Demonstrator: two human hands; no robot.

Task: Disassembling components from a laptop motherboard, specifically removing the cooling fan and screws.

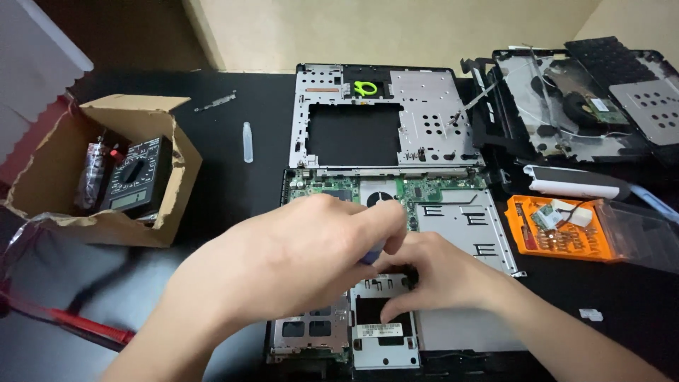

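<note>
An opened laptop base (460,219) lies on the black table, with its green circuit board and silver shield plates bare. My left hand (297,262) reaches over its middle and is closed around a small blue-handled tool (371,255), most of which is hidden. My right hand (438,276) is just to the right of it, fingers bent down onto the metal plate beside the tool's tip. What those fingers pinch is hidden.
A silver inner frame (431,99) with a green loop on it lies behind the base. At left, a cardboard box (141,230) holds a black multimeter (134,180). An orange bit case (559,237), a white bar (573,185) and more laptop shells (580,106) are at right. A clear vial (247,141) lies on the table.
</note>
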